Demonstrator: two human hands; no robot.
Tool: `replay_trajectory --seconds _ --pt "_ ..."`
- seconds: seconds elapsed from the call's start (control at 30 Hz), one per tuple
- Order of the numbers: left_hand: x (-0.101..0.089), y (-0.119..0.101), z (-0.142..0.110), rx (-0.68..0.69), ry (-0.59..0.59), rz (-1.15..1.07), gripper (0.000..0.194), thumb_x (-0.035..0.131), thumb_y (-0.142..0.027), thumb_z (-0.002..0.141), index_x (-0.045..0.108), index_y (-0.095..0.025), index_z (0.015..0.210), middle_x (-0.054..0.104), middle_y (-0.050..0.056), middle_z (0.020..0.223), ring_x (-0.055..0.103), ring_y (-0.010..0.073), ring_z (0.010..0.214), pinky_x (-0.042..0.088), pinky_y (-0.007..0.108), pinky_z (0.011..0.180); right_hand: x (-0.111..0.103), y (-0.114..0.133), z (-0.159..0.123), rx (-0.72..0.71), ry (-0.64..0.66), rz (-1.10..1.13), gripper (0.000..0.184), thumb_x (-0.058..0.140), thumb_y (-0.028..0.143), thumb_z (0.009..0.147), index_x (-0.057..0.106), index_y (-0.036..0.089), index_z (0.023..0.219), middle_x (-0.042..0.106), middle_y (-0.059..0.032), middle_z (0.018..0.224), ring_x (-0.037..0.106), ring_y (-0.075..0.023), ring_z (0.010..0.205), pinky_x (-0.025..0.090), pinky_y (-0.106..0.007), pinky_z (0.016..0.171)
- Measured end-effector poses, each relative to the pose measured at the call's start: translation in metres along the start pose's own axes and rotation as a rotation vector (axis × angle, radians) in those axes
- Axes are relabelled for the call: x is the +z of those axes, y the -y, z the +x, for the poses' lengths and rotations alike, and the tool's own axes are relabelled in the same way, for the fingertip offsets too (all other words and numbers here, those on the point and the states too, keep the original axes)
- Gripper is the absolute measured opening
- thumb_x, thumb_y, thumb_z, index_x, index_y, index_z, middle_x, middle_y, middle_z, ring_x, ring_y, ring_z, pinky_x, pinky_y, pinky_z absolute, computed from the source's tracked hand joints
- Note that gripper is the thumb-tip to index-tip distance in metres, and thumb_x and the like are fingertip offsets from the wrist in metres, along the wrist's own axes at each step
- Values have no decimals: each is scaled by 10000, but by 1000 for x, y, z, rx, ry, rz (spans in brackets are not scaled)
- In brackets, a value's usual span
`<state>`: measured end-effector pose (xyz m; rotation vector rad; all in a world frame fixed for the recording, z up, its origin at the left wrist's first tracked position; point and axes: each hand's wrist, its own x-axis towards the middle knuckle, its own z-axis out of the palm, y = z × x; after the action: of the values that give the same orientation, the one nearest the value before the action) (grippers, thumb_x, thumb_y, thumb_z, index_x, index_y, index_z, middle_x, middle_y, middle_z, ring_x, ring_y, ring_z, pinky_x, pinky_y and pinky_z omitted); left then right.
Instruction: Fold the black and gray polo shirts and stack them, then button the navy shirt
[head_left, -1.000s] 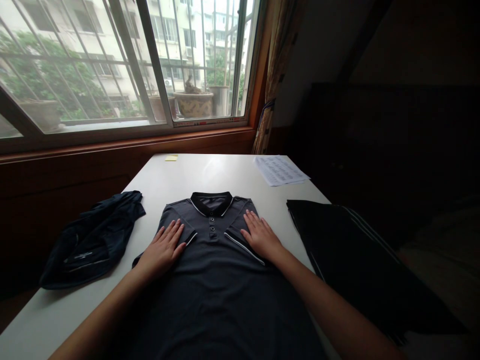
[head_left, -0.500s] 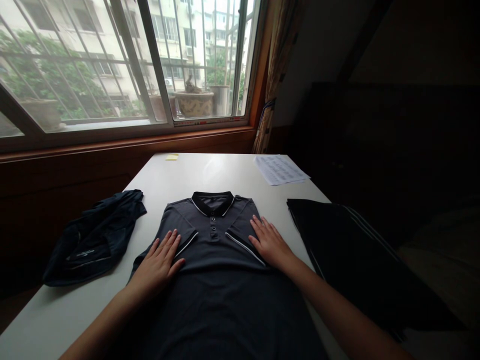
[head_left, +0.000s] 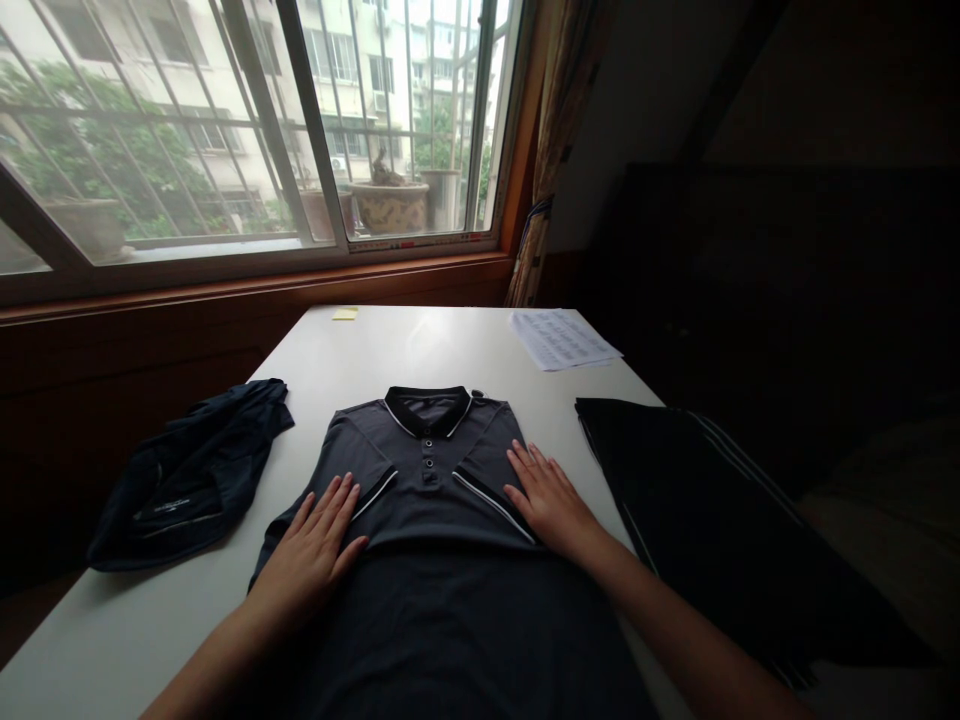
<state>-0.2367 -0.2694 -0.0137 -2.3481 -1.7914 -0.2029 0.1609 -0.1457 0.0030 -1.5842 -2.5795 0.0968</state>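
Note:
A dark grey polo shirt [head_left: 435, 560] with a black collar and white trim lies front up on the white table, collar toward the window. Both short sleeves are folded in across its chest. My left hand [head_left: 311, 545] rests flat on the shirt's left side, just below the sleeve, fingers stretched out. On the right side, my right hand [head_left: 551, 500] lies flat over the other sleeve and the shirt's edge, its fingers extended too. Neither hand grips the fabric. The shirt's lower part runs out of view at the bottom.
The white table [head_left: 420, 345] stands below a barred window. A crumpled dark navy garment [head_left: 187, 480] lies at the left edge. At the right are folded black trousers [head_left: 720, 520] with pale stripes. Printed papers [head_left: 562, 338] and a yellow sticky note [head_left: 345, 314] lie at the far end.
Both hands have slid slightly toward me over the shirt, staying flat. The shirt has shifted a little the same way.

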Motion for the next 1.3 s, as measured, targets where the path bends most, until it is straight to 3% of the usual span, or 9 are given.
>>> replay_trajectory --seconds 0.17,0.3,0.57,0.83,1.3 --pt "-2 3 2 -3 35 -22 731 393 -576 1002 118 -270 1607 234 63 1652 310 275 1496 255 496 1212 1 -1 0 1 -5 12 636 312 519 1017 301 222 1580 219 -27 1658 177 -257 1534 202 -490 1236" --pt "-5 8 12 -16 35 -48 661 389 -567 1006 263 -269 1582 301 62 1636 332 287 1485 292 516 1197 -3 -1 3 -2 3 16 641 325 523 1011 326 208 1569 243 -33 1653 206 -252 1527 203 -481 1235" --pt "-21 20 69 -69 18 -123 494 341 -412 1038 586 -151 1378 548 147 1451 512 285 1335 406 444 1144 -15 -2 29 40 -56 -28 572 361 477 1011 471 172 1483 430 -87 1569 380 -274 1432 220 -462 1211" --pt "-8 29 123 -145 -11 -68 453 381 -331 993 599 -134 1338 578 159 1398 497 304 1328 407 449 1124 -17 1 73 111 -144 -64 498 409 437 1002 563 167 1391 532 -121 1475 473 -294 1318 274 -441 1157" --pt "10 49 148 -144 -63 -48 461 378 -345 1003 540 -104 1361 524 180 1457 426 303 1395 325 451 1176 -4 -2 129 179 -144 -34 526 391 422 1004 497 154 1443 471 -131 1524 420 -296 1347 289 -438 1136"
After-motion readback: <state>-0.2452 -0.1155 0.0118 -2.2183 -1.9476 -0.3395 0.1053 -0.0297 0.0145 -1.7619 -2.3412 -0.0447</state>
